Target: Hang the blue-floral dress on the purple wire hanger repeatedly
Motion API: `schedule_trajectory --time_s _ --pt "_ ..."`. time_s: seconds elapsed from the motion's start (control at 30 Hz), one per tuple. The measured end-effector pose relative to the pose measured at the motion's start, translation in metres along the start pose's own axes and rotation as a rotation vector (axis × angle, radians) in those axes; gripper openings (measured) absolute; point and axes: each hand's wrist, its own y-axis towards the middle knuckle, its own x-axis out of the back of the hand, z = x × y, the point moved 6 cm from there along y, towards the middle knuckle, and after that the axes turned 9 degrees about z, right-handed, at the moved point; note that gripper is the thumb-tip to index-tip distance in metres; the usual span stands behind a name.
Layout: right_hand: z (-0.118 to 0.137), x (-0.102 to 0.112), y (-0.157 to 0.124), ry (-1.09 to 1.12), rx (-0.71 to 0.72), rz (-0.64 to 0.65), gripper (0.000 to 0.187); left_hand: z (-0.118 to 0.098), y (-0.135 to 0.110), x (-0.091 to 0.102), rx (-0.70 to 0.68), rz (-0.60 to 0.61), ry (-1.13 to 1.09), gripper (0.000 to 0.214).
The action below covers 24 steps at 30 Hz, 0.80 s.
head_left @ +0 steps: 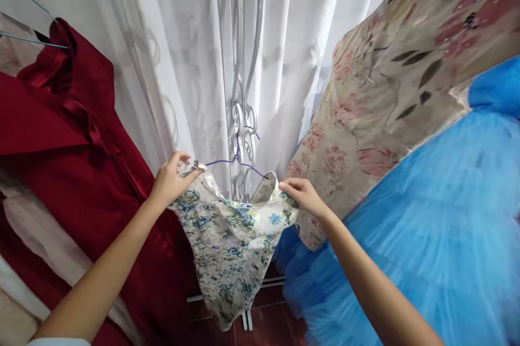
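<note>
A small cream garment with a blue and green flower print (231, 243) hangs on a purple wire hanger (238, 161), whose hook is caught on a white metal scroll grille (244, 113). My left hand (170, 179) pinches the garment's left shoulder, fingers closed on the cloth. My right hand (303, 194) grips the right shoulder in the same way. Both arms reach forward from below.
A dark red satin dress (69, 135) hangs at the left on a teal wire hanger (28, 40). At the right hang a beige dress with pink flowers (390, 91) and a bright blue tulle skirt (426, 237). White curtains (179, 53) cover the back. Red floor tiles (272, 324) show below.
</note>
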Motion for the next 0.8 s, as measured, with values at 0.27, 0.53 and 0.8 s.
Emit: schedule_trajectory --time_s 0.27,0.53,0.8 --pt "0.060 0.034 -0.010 0.184 0.127 -0.146 0.043 -0.014 -0.016 0.011 0.119 -0.175 0.075 0.046" --pt "0.036 0.030 -0.044 0.169 0.159 -0.188 0.037 0.007 -0.026 0.004 0.268 -0.175 -0.268 0.052" --pt "-0.066 -0.019 -0.129 0.358 -0.087 -0.219 0.040 0.069 -0.139 -0.044 0.464 -0.346 -0.367 0.046"
